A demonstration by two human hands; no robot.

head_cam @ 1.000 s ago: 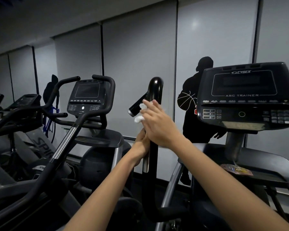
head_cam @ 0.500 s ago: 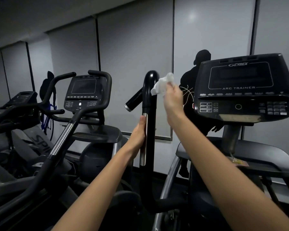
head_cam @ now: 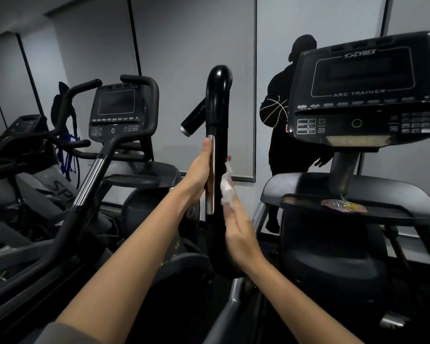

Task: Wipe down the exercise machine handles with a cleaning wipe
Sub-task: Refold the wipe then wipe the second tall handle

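A black upright handle (head_cam: 217, 100) with a curved top and a steel sensor strip (head_cam: 210, 175) stands in the middle of the view. My left hand (head_cam: 199, 170) lies flat against its left side, by the strip. My right hand (head_cam: 236, 229) presses a crumpled white wipe (head_cam: 226, 187) against the handle's right side, roughly level with the strip's lower half. The right hand is motion-blurred. A short side grip (head_cam: 193, 119) with a steel end cap branches off to the left near the top.
The Cybex Arc Trainer console (head_cam: 363, 95) sits to the right, with a tray (head_cam: 308, 194) below it holding a small wrapper (head_cam: 343, 206). Another machine with a console (head_cam: 117, 110) and curved handlebars stands at left. Grey wall panels are behind.
My right hand has slid the wipe down from the handle's curved top to its right side beside the steel strip. My left hand has stayed on the handle's left side.
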